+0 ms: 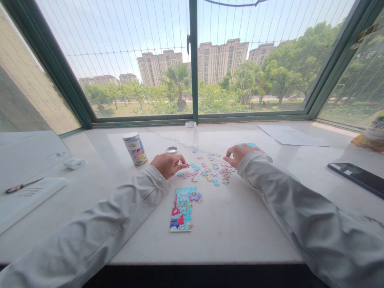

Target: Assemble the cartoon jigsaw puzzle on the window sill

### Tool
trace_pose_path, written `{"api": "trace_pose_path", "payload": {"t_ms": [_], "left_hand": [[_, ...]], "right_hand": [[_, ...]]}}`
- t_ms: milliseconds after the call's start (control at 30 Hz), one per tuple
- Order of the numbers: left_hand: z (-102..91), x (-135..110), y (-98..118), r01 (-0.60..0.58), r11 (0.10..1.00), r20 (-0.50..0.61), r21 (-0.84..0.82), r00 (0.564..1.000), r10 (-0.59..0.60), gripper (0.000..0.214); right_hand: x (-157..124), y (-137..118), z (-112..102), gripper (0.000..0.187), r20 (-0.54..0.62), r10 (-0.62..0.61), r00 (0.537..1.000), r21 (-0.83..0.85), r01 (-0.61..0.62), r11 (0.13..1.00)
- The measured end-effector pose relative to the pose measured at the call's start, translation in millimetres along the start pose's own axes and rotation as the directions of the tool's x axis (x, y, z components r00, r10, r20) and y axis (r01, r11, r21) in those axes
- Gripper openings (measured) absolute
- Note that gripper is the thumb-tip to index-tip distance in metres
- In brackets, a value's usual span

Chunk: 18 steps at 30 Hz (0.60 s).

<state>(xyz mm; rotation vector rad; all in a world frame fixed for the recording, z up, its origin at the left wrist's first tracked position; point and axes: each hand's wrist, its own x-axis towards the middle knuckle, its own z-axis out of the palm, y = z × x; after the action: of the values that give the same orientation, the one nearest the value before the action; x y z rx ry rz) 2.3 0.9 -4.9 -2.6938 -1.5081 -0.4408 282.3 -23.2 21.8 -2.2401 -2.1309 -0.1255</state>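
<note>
Partly assembled puzzle strip (182, 209) at 6 o'clock on the surface (240, 224); many loose pieces (210, 170) scattered at 12 o'clock. Left hand (168, 164) fingers pinching one piece; right hand (238, 154) curled over the pile, grip unclear.

Two hands (168, 164) (238, 154), two jars (135, 149) (191, 134), one assembled puzzle strip (182, 210)

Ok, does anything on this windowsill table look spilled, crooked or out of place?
Nothing looks damaged. Loose puzzle pieces lie scattered between the left hand and right hand, beside a clear open jar whose lid lies apart. The assembled puzzle section lies slightly askew.
</note>
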Motion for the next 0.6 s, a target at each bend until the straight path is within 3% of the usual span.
{"api": "trace_pose_path", "payload": {"t_ms": [333, 600], "left_hand": [[-2.3, -0.8, -0.6, -0.019, 0.999, -0.016, -0.031, 1.000, 0.018, 0.025], [3.1, 2.2, -4.5, -0.041, 0.985, -0.107, -0.166, 0.994, 0.023, 0.027]], "right_hand": [[-0.8, -1.7, 0.1, 0.030, 0.019, 0.004, 1.000, 0.010, -0.004, 1.000], [-1.9, -3.6, 1.0, 0.029, 0.019, -0.004, 1.000, 0.025, 0.004, 1.000]]}}
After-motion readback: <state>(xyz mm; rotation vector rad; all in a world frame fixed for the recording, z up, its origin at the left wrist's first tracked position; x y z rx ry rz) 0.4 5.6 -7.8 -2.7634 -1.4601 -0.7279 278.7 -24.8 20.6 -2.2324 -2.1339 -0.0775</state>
